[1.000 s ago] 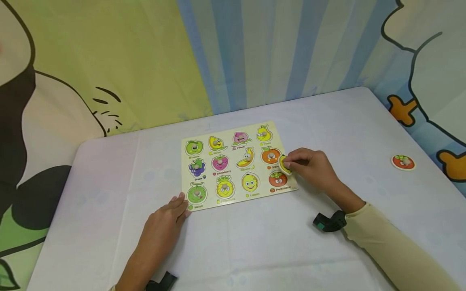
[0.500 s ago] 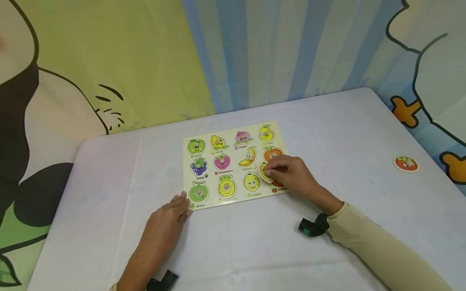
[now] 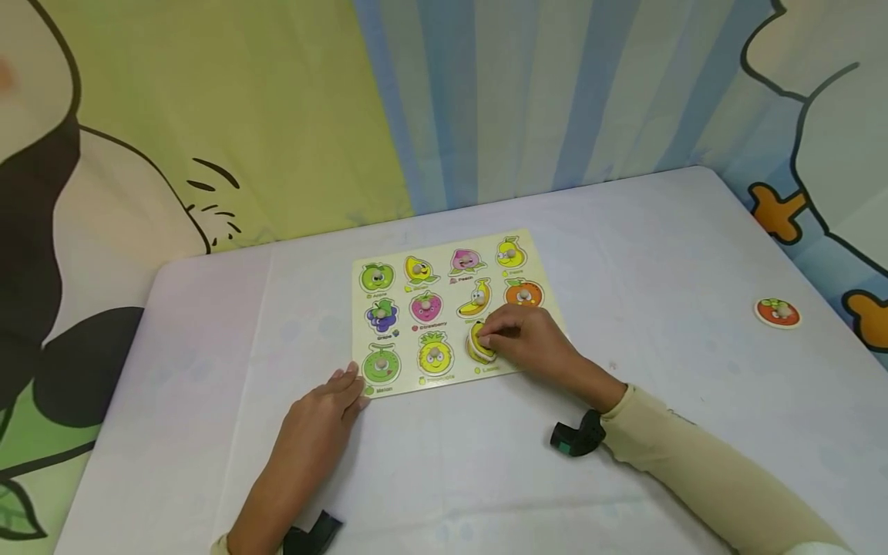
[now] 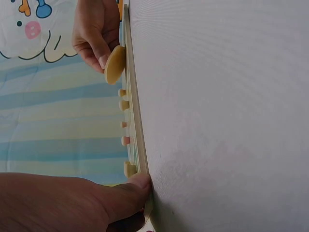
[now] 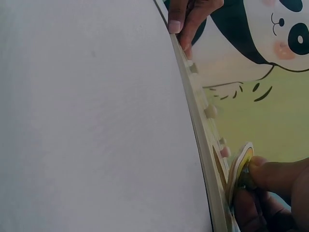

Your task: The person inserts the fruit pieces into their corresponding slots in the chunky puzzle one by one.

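Observation:
My right hand (image 3: 530, 339) pinches a yellow lemon puzzle piece (image 3: 477, 348) by its knob. The piece is tilted, its lower edge close over the Lemon spot of the fruit puzzle board (image 3: 444, 258). In the right wrist view, thumb and fingers hold the lemon piece (image 5: 237, 169) on edge beside the board's rim (image 5: 195, 125). My left hand (image 3: 321, 416) rests at the near left corner of the board, fingers nearly straight. From the left wrist, its thumb (image 4: 137, 183) touches the board's edge, and the lemon piece's pale back (image 4: 115, 65) shows at the far end.
Other knobbed pieces sit in the board, among them an apple (image 3: 377, 277), a melon (image 3: 381, 364) and an orange (image 3: 522, 293). A red persimmon piece (image 3: 778, 313) lies far right on the white tabletop (image 3: 444, 470). A cartoon-printed curtain (image 3: 291, 116) stands behind.
My right hand has carried the lemon piece leftward from the board's right edge to over the Lemon spot, uncovering the orange. The left hand stays at the corner.

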`<state>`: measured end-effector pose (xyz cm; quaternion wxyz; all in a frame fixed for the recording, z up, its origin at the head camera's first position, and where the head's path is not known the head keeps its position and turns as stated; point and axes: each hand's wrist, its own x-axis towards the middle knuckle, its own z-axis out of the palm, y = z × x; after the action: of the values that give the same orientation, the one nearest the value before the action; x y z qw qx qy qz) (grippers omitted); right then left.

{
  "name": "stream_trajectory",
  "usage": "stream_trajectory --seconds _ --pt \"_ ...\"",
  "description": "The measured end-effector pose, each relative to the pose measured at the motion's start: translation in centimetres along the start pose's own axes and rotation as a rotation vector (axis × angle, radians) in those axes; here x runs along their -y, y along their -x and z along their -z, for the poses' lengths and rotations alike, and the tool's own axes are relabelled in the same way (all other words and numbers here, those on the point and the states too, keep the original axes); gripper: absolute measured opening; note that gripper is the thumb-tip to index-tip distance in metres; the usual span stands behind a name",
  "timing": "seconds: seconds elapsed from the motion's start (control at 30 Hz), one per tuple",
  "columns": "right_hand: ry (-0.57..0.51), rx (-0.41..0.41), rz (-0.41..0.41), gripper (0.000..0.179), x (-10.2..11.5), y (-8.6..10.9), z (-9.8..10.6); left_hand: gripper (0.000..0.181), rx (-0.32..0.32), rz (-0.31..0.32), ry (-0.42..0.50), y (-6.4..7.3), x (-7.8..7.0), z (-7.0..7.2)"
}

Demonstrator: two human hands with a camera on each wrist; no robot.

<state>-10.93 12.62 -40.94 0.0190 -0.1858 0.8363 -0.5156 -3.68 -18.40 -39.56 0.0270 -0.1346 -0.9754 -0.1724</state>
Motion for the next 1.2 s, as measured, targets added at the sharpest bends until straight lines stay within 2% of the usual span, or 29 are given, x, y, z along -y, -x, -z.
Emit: stream_trajectory --seconds 0.4,1.2 --pt "0.100 0.034 -0.002 0.007 0.28 -0.16 -0.33 0.038 0.010 0.005 -0.006 -0.07 -0.03 -0.01" --pt "0.188 0.036 -0.007 0.008 0.77 -0.19 -0.77 0.040 0.014 0.016 -0.003 -0.06 -0.30 0.15"
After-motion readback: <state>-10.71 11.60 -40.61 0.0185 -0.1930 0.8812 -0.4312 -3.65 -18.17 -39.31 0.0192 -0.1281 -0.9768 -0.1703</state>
